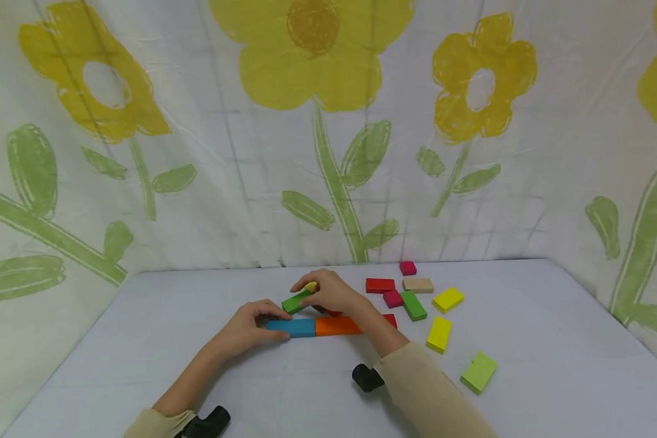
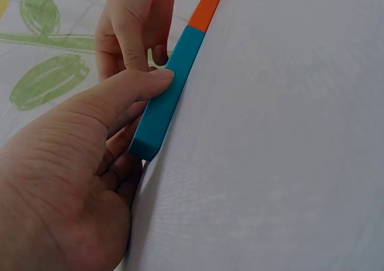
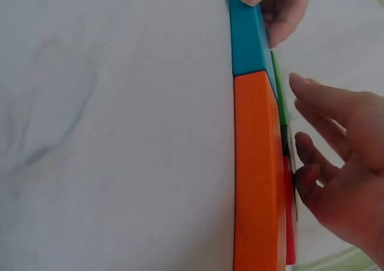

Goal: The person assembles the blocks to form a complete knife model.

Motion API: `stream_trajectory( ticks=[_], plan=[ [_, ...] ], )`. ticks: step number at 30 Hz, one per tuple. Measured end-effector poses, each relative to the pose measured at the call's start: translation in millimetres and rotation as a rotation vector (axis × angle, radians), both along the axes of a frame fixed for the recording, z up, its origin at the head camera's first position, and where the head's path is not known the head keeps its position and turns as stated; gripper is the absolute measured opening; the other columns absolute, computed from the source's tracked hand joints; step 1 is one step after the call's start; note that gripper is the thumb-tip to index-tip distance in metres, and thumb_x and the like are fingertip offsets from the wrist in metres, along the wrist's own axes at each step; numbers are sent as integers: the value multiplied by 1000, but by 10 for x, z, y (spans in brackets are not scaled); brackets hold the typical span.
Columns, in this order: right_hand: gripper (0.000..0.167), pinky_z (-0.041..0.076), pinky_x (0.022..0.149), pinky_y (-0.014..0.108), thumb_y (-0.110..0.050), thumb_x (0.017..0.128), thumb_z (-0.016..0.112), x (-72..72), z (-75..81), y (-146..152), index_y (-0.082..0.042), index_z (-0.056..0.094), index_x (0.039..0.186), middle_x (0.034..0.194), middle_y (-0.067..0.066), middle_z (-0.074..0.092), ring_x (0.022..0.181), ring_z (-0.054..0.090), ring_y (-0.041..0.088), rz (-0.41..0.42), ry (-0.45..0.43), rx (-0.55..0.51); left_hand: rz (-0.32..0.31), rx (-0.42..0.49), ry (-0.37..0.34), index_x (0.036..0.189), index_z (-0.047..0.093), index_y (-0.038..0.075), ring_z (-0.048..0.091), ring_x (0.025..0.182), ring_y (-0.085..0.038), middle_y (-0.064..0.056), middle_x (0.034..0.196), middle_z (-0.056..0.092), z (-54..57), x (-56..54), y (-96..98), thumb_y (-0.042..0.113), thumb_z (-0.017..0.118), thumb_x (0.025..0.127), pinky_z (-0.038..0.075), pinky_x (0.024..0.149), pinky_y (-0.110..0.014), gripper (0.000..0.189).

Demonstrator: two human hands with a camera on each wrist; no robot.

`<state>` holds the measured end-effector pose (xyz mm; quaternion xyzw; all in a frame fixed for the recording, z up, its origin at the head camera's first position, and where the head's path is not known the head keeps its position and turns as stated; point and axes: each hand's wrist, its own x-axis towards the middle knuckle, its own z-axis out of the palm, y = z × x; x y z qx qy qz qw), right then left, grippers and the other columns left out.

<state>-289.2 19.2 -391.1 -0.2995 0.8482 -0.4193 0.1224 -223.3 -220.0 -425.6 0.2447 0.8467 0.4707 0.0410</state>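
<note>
A blue block point(image 1: 292, 328) lies end to end with an orange block point(image 1: 337, 326) on the white table. My left hand point(image 1: 250, 330) pinches the blue block near its left end, thumb on the near side and fingers behind. My right hand point(image 1: 331, 292) hovers just behind the row, over a green block point(image 1: 295, 302). Its bent fingers show a gap from the blocks in the right wrist view. A yellow piece point(image 1: 310, 286) peeks out beside the right fingers. A dark block point(image 1: 318, 309) and a red block point(image 3: 289, 211) stand behind the orange one, partly hidden.
To the right lie a red block point(image 1: 380, 285), a tan block point(image 1: 418, 285), another green block point(image 1: 414, 305), yellow blocks point(image 1: 448, 300) and a light green block point(image 1: 479, 372). Pink pieces point(image 1: 407, 268) sit among them. A flower-printed curtain point(image 1: 241, 201) hangs behind the table.
</note>
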Motion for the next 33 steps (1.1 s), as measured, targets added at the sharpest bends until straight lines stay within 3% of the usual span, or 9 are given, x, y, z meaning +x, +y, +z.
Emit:
stream_trajectory(
  ticks=[4,8,19,27,33],
  plan=[
    [24,45,112,48,-9,96,78,-23,25,-65,-8,79,120,134,9,71,126,56,28,19,4,56,-5,7,3,114,80,7,63,105,-14,-8,113,73,-6,3,-9,16,86,88,50,91,-25,28],
    [24,41,117,52,-9,95,79,-41,45,-106,-8,80,119,131,7,72,131,55,29,33,-10,116,-9,9,14,114,80,7,63,104,-14,-9,113,74,-8,4,-11,15,86,88,51,92,-24,28],
    [25,42,117,48,-5,93,80,-75,54,-162,-8,80,118,125,5,75,130,58,27,45,-2,176,-9,21,4,113,80,6,64,103,-12,-9,112,73,-16,1,-7,14,87,87,51,92,-23,28],
    [24,43,116,49,-7,94,79,-74,79,-124,-6,79,118,125,7,74,128,57,27,41,10,110,10,6,0,113,80,7,62,102,-13,-8,112,73,-2,5,5,16,87,88,50,90,-24,28],
    [25,52,101,35,-10,94,80,-79,136,-73,-7,78,119,123,7,74,114,61,25,32,19,61,16,-4,8,113,81,8,63,103,-13,-7,111,74,1,9,-2,17,87,87,50,91,-24,28]
  ],
)
